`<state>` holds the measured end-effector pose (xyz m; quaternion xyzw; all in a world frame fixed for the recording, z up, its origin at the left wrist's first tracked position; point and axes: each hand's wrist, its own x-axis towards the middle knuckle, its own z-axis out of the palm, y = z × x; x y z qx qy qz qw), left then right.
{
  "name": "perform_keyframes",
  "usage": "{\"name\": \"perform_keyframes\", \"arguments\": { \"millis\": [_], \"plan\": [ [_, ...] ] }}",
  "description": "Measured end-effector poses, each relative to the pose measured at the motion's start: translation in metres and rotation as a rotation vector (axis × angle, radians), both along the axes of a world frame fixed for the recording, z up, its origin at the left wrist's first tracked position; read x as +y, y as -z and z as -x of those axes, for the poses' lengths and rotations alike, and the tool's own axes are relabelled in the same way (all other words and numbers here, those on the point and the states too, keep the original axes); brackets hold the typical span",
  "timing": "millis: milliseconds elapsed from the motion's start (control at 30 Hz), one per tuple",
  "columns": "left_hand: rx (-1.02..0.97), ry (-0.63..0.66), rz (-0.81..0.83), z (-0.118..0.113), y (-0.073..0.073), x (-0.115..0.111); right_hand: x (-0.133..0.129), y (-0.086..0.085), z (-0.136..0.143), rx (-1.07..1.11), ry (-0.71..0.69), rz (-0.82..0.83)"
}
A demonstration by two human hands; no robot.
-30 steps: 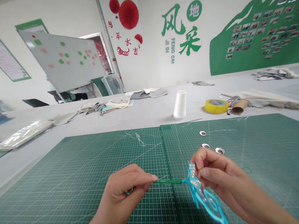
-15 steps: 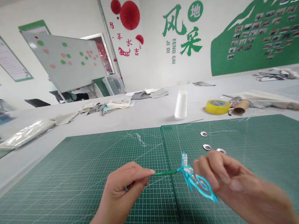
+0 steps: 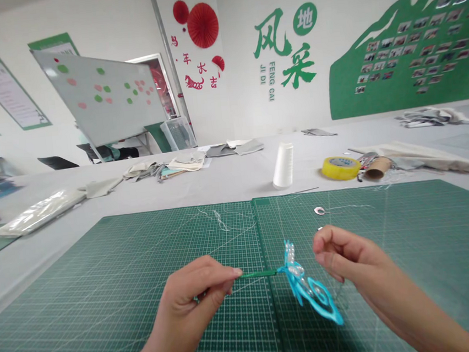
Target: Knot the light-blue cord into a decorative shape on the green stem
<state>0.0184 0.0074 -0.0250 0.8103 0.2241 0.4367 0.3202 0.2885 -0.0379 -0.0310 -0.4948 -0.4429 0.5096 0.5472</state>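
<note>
Your left hand (image 3: 200, 298) is pinching a looped, pearl-beaded blue ornament's (image 3: 305, 285) green stem (image 3: 258, 274), lower centre. Your right hand (image 3: 352, 258) is curling beside it, fingertips together.

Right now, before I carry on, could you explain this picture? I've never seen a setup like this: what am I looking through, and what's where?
There is no machine here: these are a person's two bare hands, seen by one camera worn on the head, looking forward and down. The left hand pinches a green stem, with a blue ornament with pearly beads at its far end. The right hand is beside the ornament, fingertips drawn together; I can't tell whether a fine thread is between them. Below is a green gridded mat on a pale table. Beyond the mat stand a white cone, a yellow roll of tape and a brown tube.
</note>
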Motion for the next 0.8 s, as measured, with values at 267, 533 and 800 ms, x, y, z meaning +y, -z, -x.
{"name": "perform_keyframes", "arguments": {
  "millis": [267, 533, 800],
  "plan": [
    [0.015, -0.008, -0.034, 0.002, -0.005, -0.003, 0.025, 0.034, -0.051, 0.587, 0.095, 0.351],
    [0.056, -0.138, -0.087, 0.029, 0.003, -0.001, 0.035, 0.039, -0.077, 0.632, 0.294, 0.343],
    [0.08, -0.089, -0.098, 0.028, 0.002, -0.002, 0.037, 0.026, -0.066, 0.32, 0.229, 0.199]
  ]
}}
